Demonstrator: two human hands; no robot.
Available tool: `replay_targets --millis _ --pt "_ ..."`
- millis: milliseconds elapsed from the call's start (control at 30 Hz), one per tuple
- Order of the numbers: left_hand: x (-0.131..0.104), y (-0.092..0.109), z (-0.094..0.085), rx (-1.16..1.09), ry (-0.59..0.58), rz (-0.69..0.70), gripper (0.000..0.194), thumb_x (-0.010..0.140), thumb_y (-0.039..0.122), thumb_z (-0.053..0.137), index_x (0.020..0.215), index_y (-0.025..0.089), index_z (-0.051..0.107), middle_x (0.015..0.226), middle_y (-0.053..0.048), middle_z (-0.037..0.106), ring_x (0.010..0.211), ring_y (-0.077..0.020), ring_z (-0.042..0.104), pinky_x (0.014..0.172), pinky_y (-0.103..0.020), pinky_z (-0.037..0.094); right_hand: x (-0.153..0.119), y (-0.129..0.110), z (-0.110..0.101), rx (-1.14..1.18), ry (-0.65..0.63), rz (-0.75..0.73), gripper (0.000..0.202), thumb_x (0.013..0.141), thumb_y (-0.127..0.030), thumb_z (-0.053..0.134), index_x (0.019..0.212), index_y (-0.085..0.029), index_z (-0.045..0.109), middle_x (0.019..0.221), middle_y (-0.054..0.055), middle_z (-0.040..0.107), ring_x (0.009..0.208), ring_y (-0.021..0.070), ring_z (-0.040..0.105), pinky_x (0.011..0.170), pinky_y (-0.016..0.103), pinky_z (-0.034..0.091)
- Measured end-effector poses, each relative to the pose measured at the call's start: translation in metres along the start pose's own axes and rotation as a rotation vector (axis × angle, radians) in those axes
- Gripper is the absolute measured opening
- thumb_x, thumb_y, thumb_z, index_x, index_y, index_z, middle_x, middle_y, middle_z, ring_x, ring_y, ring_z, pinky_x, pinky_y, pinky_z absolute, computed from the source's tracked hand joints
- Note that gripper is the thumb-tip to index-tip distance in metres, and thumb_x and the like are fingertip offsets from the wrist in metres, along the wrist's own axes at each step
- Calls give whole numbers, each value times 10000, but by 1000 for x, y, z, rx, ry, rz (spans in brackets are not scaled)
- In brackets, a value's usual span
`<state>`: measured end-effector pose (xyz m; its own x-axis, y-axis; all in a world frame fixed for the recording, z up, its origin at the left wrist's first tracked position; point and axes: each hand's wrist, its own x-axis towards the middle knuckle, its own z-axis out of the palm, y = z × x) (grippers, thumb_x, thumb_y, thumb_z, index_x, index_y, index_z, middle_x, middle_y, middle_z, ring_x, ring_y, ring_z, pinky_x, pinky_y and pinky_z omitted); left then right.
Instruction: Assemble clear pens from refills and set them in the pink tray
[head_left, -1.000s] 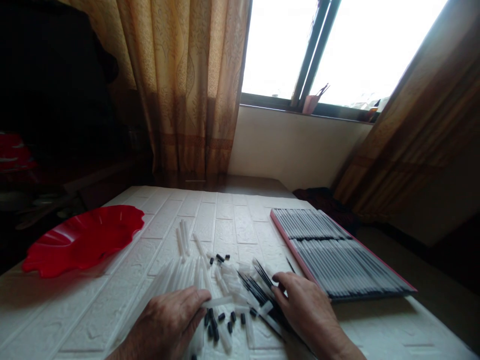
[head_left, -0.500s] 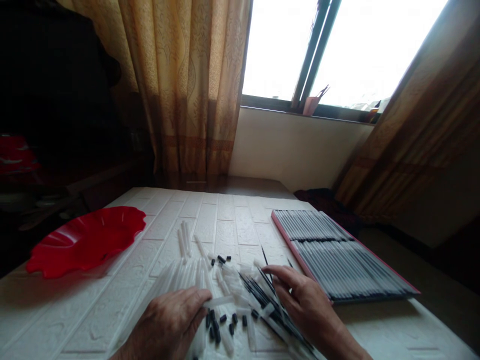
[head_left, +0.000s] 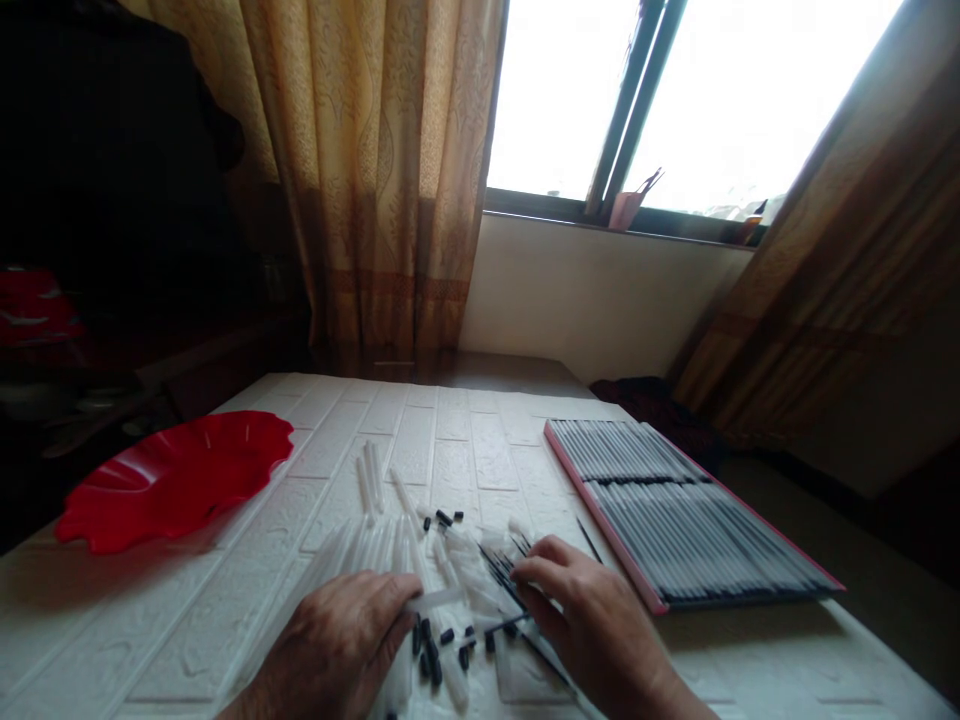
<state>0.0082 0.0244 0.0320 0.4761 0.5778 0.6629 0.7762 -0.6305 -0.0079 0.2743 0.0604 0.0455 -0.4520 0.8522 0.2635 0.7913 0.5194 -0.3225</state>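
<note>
My left hand [head_left: 337,635] is closed on a translucent tube [head_left: 436,600] pinched at the thumb, over a pile of clear tubes [head_left: 375,555]. My right hand [head_left: 589,610] has its fingers drawn together at a bundle of thin dark rods [head_left: 499,570]; a dark rod [head_left: 501,628] slants left from beneath it. Several small black caps [head_left: 426,655] lie between the hands, with a few more [head_left: 444,518] farther back. Another thin dark rod [head_left: 589,540] lies beside the pink-edged tray [head_left: 611,525], which holds rows of grey-white tubes [head_left: 697,530].
A red scalloped dish [head_left: 176,480] sits on the left of the white brick-patterned table [head_left: 480,440]. Curtains [head_left: 360,170] hang beside the window behind the table. A pink cup [head_left: 624,210] stands on the sill.
My right hand has moved slightly left and its fingers have drawn together. A dark rod now slants leftward below it, toward the black caps. My left hand is almost unmoved.
</note>
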Motion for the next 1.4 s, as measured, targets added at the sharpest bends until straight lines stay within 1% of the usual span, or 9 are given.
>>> replay_targets --millis 267,467,567,667,767,867,1167,1267,1400 --pt "-5 -2 2 -59 -29 -25 299 1091 294 284 1067 232 575 789 -2 771 678 -178 769 626 -264 619 -1 -14 0 -96 -223 -35 197 755 -46 694 778 -240 721 891 6 707 797 207 696 674 265 482" --pt "-3 -1 2 -75 -32 -32 280 1084 282 308 1060 232 582 775 1 761 655 -168 755 631 -245 606 -1 -7 8 -87 -95 -93 180 817 -54 589 748 -218 613 807 16 675 680 188 655 592 260 464" --pt "-2 2 0 -37 -7 -21 296 1098 313 273 1071 230 555 747 3 751 618 -169 747 599 -248 598 -1 -6 4 240 93 -42 142 941 -180 498 825 -230 565 726 5 639 623 171 621 575 262 481" --pt "-1 3 -1 -36 -15 -17 288 1102 309 259 1067 232 533 734 2 739 614 -170 742 597 -252 595 -3 -17 -2 828 254 109 136 1001 -360 509 955 -243 561 841 21 679 682 161 657 588 250 535" --pt "-1 4 -2 -71 -64 -18 269 1101 295 254 1066 236 514 723 7 726 612 -173 736 586 -258 596 -5 -36 -6 1250 363 240 237 929 -471 659 996 -253 596 935 24 704 720 155 684 607 243 567" --pt "-2 5 -2 -73 -90 -16 260 1097 288 245 1081 235 500 724 3 722 610 -189 733 573 -285 604 -6 -50 -7 1403 386 298 297 840 -484 769 957 -247 632 889 15 713 690 155 687 603 251 576" --pt "-1 8 -2 -77 -77 2 253 1094 264 247 1081 228 497 718 8 717 607 -185 725 583 -281 597 -5 -56 5 1399 314 220 253 872 -486 736 925 -247 671 863 12 712 713 154 701 625 241 580" --pt "-1 9 -2 -86 -74 3 262 1096 266 243 1071 227 501 714 11 716 602 -183 724 576 -280 593 -5 -53 15 1227 298 114 212 920 -453 681 958 -244 685 848 26 714 713 156 694 628 240 570" --pt "1 11 -4 -119 -62 6 270 1099 257 238 1066 225 505 717 14 718 603 -175 726 580 -273 589 -3 -49 18 913 317 -92 75 907 -243 650 969 -239 692 904 49 728 779 173 688 641 240 553"
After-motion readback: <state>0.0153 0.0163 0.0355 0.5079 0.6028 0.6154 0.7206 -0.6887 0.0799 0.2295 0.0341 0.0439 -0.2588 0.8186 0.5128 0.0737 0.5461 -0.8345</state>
